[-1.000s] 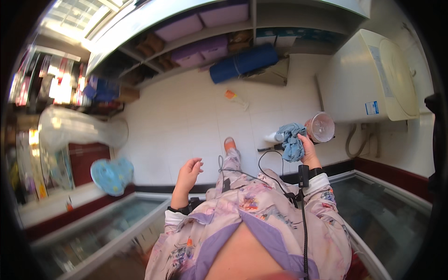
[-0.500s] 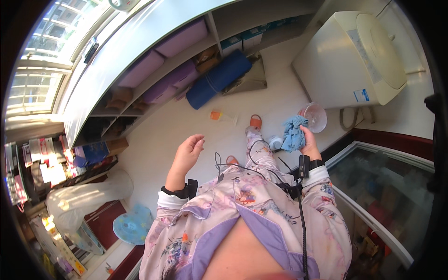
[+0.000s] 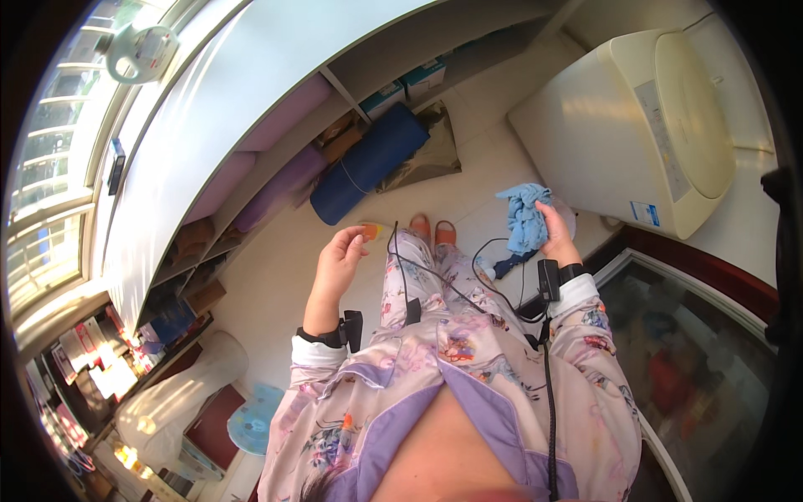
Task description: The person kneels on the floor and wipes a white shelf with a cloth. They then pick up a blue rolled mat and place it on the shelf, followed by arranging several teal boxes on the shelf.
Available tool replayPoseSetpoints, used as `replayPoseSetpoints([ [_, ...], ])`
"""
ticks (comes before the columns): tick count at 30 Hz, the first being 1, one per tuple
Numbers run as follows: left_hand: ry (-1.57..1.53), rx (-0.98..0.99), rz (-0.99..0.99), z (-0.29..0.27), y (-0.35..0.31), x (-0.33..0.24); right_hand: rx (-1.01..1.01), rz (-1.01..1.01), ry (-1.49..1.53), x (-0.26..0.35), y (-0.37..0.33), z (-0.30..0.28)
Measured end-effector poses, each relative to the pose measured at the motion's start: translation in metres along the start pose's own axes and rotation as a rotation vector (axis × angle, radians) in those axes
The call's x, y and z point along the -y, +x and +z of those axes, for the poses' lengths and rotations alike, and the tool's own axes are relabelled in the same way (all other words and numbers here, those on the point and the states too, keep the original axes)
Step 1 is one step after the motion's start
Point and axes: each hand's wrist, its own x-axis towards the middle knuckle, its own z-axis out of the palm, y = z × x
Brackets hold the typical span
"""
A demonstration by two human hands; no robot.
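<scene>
A crumpled light-blue cloth (image 3: 525, 219) is bunched in my right hand (image 3: 559, 232), raised out in front on the right with the fingers wrapped at the cloth's edge. Behind that hand, a pale round tub on the floor is mostly hidden. A dark blue item (image 3: 514, 264) lies low beneath the cloth, partly covered by cables. My left hand (image 3: 341, 251) hovers in front on the left, its fingers curled in and nothing seen in them. An orange-and-clear item (image 3: 373, 232) on the floor shows just behind its fingertips.
A washing machine (image 3: 619, 134) stands at the far right. At the far left runs a white-topped shelf unit (image 3: 209, 109) with purple boxes; a rolled blue mat (image 3: 368, 165) leans there. A glass-topped cabinet (image 3: 694, 360) is close on my right. Black cables (image 3: 435, 284) hang before me.
I have moved forward and the view has turned: the washing machine and shelf come nearer, and both slippers now stand side by side. The cloth stays in my right hand.
</scene>
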Motion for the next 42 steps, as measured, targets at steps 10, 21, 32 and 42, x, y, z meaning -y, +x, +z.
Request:
replayPoseSetpoints([
  [10,0.164,0.141,0.0,-0.037,0.102,-0.023,-0.148,-0.084,0.093,-0.007,0.042,0.035],
  [21,0.158,0.15,-0.114,-0.009,0.134,-0.023,-0.247,-0.014,0.045,-0.01,0.069,0.027],
  [32,0.301,0.332,-0.054,0.033,0.147,-0.042,-0.319,0.002,0.15,-0.026,0.104,0.005],
  [42,0.171,0.415,-0.067,0.018,0.232,-0.02,-0.573,-0.165,-0.307,-0.071,0.208,-0.013],
])
